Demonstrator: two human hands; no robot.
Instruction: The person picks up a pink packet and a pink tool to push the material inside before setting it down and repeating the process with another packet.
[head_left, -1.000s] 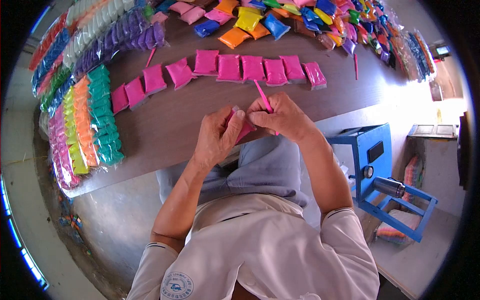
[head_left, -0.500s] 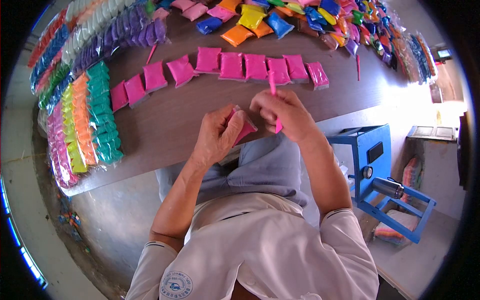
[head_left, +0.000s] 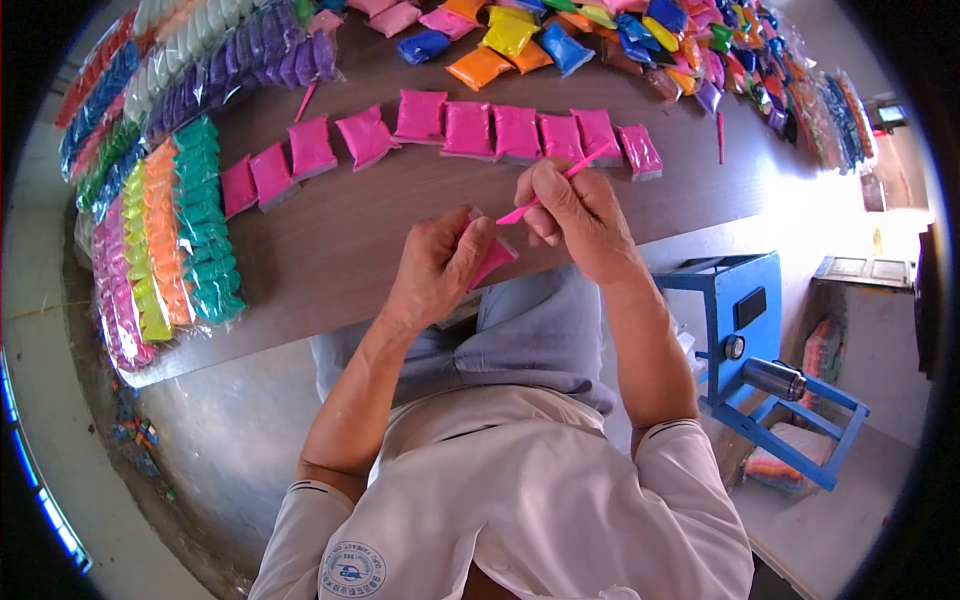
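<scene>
A small pink packet [head_left: 487,262] is pinched closed-fingered in the left hand [head_left: 437,268], held just above the near edge of the brown table [head_left: 340,240]. A thin pink stick [head_left: 552,186] is gripped between the thumb and fingers of the right hand [head_left: 572,215], its tip angled away from the packet rather than set against it. A row of ten or so finished-looking pink packets [head_left: 470,132] is laid out across the table beyond the hands, so a good share of the pink batch appears to be done. The packet in hand is judged to be still in work. Whether further unfinished packets remain cannot be told. Strips of multicoloured packets [head_left: 180,230] are stacked at the left, and a blue metal machine [head_left: 745,320] stands to the right.
</scene>
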